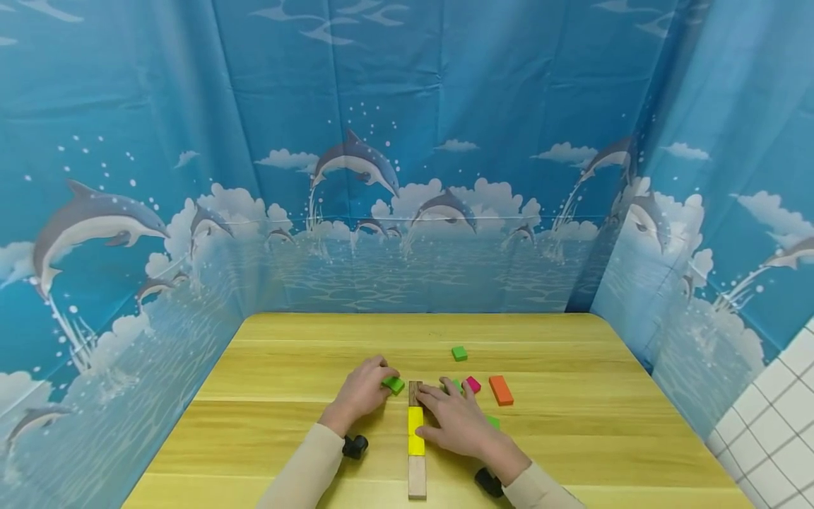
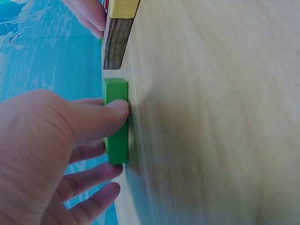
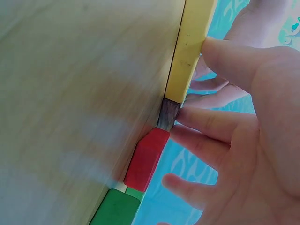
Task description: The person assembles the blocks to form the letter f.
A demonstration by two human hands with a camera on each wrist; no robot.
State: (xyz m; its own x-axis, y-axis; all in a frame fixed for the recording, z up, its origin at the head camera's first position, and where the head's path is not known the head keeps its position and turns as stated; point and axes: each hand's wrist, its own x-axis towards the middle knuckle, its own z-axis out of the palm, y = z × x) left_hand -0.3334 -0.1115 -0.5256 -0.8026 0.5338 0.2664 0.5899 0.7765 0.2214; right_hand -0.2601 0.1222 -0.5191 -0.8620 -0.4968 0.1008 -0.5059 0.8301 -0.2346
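My left hand (image 1: pixel 364 389) pinches a green block (image 2: pixel 117 122) at the left of a straight row, thumb on the block's near face in the left wrist view. Down the middle of the table runs that row: a dark brown block (image 1: pixel 415 393) at the far end, yellow blocks (image 1: pixel 415 418) in the middle, a pale wooden block (image 1: pixel 416 477) nearest. Over the row's right side lies my right hand (image 1: pixel 461 424), fingers extended. In the right wrist view its thumb touches the yellow side (image 3: pixel 187 61), and its fingertips are right at the dark brown block.
Beyond my right hand lie a pinkish-red block (image 1: pixel 473 384) and an orange block (image 1: pixel 501 390). Farther back is a small green block (image 1: pixel 459 353). Another green block (image 1: pixel 493 422) shows partly behind the right hand. A dolphin-print curtain (image 1: pixel 407 268) borders the table (image 1: pixel 273 382).
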